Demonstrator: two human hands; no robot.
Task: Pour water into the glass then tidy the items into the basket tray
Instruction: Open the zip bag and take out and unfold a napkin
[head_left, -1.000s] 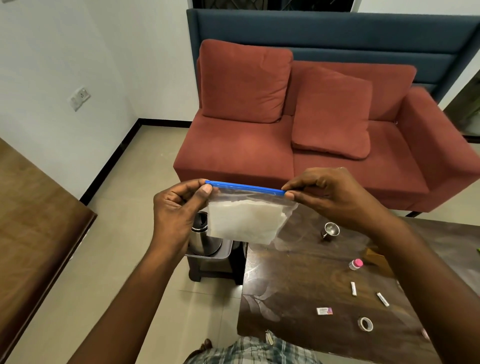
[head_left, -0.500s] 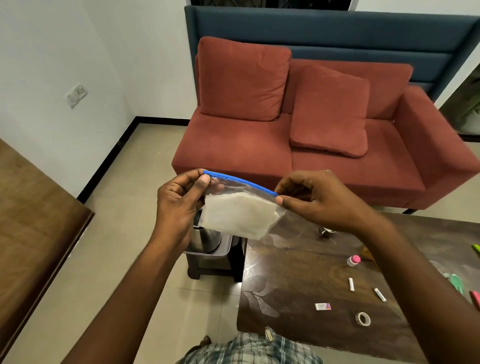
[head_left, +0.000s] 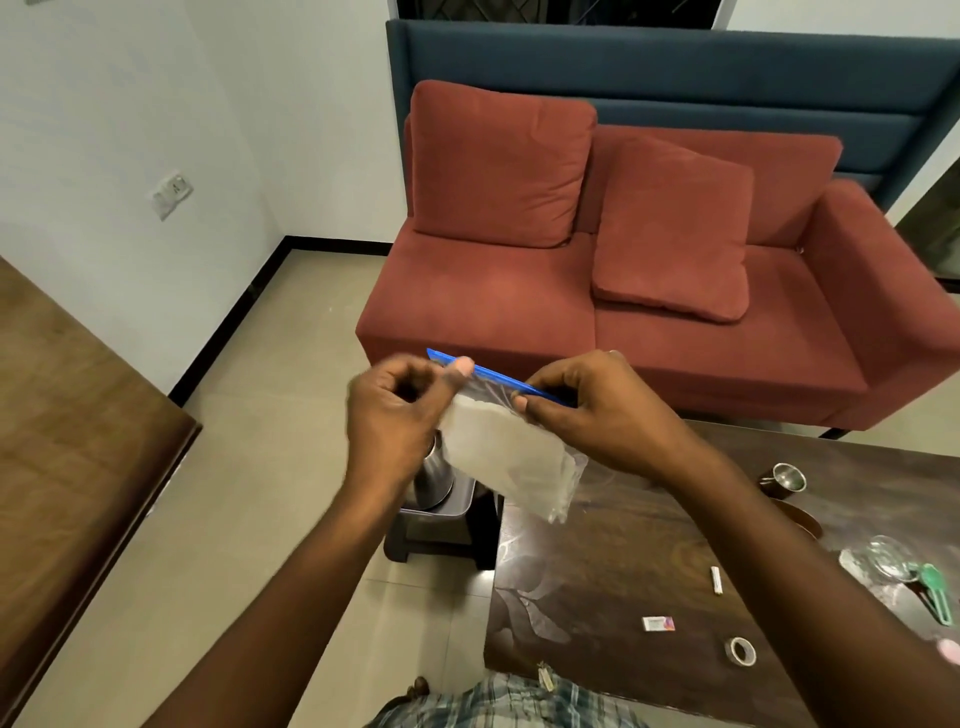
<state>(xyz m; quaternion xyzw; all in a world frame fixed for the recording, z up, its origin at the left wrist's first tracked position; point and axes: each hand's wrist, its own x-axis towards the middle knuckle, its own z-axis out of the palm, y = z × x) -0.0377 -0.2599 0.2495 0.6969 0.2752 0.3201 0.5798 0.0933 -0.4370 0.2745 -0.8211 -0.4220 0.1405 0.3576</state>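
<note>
I hold a clear zip bag (head_left: 511, 457) with a blue seal strip and something white inside, in the air over the dark table's left end. My left hand (head_left: 397, 415) pinches the seal's left part with thumb and fingers. My right hand (head_left: 587, 410) pinches the seal's right part. The bag hangs tilted, its right end lower. A steel vessel (head_left: 434, 480) stands in a grey tray (head_left: 447, 512) on a small stool, partly hidden behind the bag. A clear glass (head_left: 888, 558) lies on the table at the right.
On the dark table (head_left: 613, 561) lie a small steel cup (head_left: 787, 477), a white tube (head_left: 717, 579), a small card (head_left: 658, 623), a tape roll (head_left: 740, 651) and a green tool (head_left: 937, 592). A red sofa (head_left: 519, 312) stands behind. A wooden surface (head_left: 67, 415) is at the left.
The bag has tilted further, its right end dropping. My left hand has slid inward along the blue seal, so both hands sit closer together. The view has shifted toward the table's right.
</note>
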